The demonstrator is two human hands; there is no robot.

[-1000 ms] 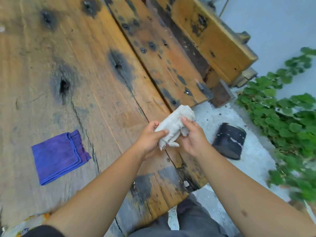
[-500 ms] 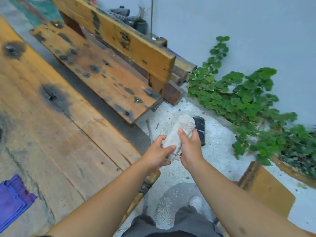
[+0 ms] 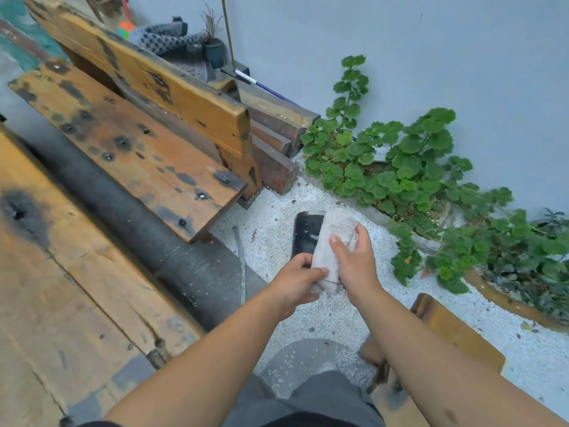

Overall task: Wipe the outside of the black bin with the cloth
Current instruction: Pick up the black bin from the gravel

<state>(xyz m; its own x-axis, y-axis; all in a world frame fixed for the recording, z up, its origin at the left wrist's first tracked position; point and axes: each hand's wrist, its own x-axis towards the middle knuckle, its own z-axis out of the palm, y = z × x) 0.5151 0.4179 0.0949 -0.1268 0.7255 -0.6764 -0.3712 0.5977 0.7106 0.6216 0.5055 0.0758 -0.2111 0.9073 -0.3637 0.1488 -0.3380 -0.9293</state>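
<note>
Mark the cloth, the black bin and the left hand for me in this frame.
cloth [image 3: 334,241]: head view, middle of the rolled white fabric.
black bin [image 3: 304,234]: head view, visible side wall left of the cloth.
left hand [image 3: 294,283]: head view, back of the hand gripping the cloth's lower end.

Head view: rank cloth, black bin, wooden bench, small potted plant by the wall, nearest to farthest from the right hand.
1. cloth: held in the right hand, the left hand on its lower end.
2. black bin: on the gravel, just beyond the hands, partly behind the cloth.
3. wooden bench: up and left.
4. small potted plant: behind the bench, by the wall.
</note>
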